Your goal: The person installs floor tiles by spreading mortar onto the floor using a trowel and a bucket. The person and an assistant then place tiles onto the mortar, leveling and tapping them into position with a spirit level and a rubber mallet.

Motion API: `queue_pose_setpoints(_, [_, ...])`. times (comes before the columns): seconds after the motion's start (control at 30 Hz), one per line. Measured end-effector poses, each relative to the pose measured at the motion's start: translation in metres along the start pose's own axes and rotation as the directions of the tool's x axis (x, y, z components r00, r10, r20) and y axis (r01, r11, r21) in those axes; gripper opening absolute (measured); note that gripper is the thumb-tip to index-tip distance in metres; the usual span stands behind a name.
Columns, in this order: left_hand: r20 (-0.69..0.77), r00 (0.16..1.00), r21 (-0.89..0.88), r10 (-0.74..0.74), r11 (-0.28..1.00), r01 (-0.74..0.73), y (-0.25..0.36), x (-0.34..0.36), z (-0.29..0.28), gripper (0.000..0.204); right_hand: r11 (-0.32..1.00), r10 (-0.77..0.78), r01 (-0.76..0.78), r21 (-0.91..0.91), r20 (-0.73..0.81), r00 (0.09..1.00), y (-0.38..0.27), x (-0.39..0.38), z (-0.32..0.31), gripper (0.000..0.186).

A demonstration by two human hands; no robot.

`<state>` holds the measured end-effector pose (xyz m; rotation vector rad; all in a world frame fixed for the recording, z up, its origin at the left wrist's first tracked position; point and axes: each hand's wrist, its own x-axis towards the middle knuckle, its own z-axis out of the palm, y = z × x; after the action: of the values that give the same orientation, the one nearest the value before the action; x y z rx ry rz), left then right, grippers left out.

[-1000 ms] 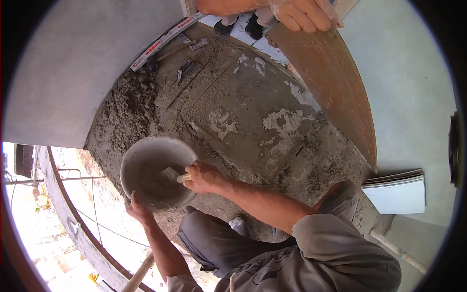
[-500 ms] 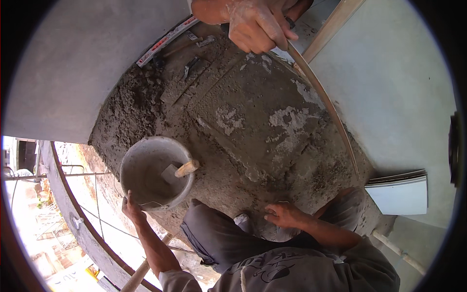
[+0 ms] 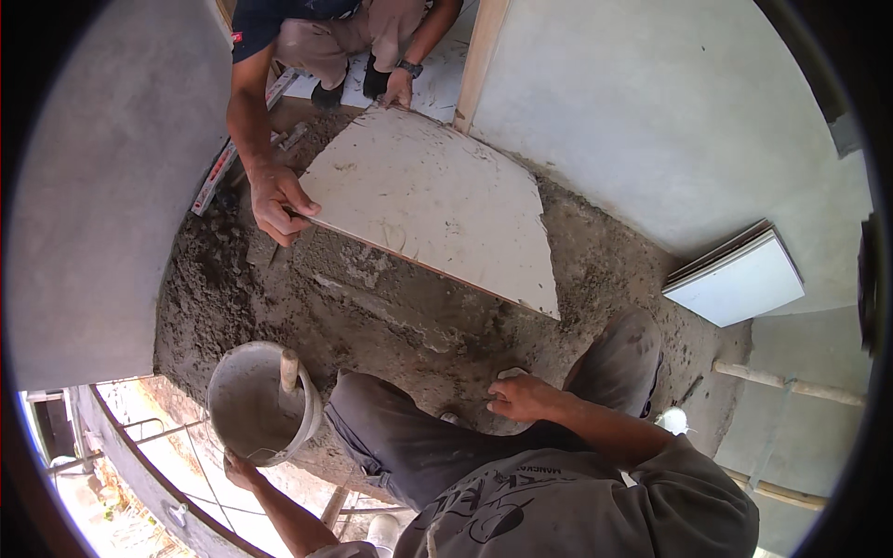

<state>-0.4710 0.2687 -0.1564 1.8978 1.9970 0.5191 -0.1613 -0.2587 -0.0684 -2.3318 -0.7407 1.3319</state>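
Observation:
My left hand [image 3: 244,471] grips the rim of a grey bucket [image 3: 217,395], which is tilted beside my left knee. Inside the bucket stands a trowel with a wooden handle [image 3: 289,370]. My right hand [image 3: 526,398] is low between my knees, its fingers curled; a small pale thing [image 3: 511,374] shows at the fingertips, too unclear to name. In front of me a co-worker's left-side hand [image 3: 279,203] and other hand [image 3: 398,90] hold a large, pale tile [image 3: 428,195] with a cut, uneven edge over the mortar bed [image 3: 372,312].
Stacked white tiles [image 3: 739,279] lean by the right wall [image 3: 651,121]. A red-and-white level [image 3: 216,177] lies along the left wall [image 3: 93,186]. Wooden poles [image 3: 791,383] are at the lower right. At the lower left is a curved ledge [image 3: 139,465] with a bright drop beyond.
The co-worker's tile has turned from edge-on to nearly flat over the mortar. My view has shifted, and the bucket tilts more in my left hand.

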Motion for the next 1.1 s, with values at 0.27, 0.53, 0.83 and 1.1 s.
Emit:
queue_pose_setpoints(0.27, [0.020, 0.999, -0.160, -0.033, 0.986, 0.036, 0.004, -0.022, 0.007, 0.076, 0.999, -0.031, 0.030, -0.012, -0.114, 0.993, 0.003, -0.005, 0.002, 0.040])
queue_pose_setpoints(0.53, [-0.088, 0.996, -0.077, -0.022, 0.997, 0.015, 0.002, -0.044, 0.028, 0.082, 0.999, -0.025, 0.018, -0.049, -0.149, 0.988, 0.004, -0.005, -0.012, 0.038])
queue_pose_setpoints(0.83, [-0.063, 0.998, 0.110, 0.013, 0.994, -0.006, 0.002, -0.040, 0.021, 0.069, 0.999, -0.034, 0.026, -0.045, -0.187, 0.982, 0.009, 0.006, -0.019, 0.035])
queue_pose_setpoints(1.1, [-0.042, 0.996, 0.058, -0.082, 0.995, 0.085, 0.055, -0.073, 0.010, 0.073, 0.998, -0.053, 0.042, -0.046, -0.271, 0.961, 0.029, 0.015, -0.020, 0.035])
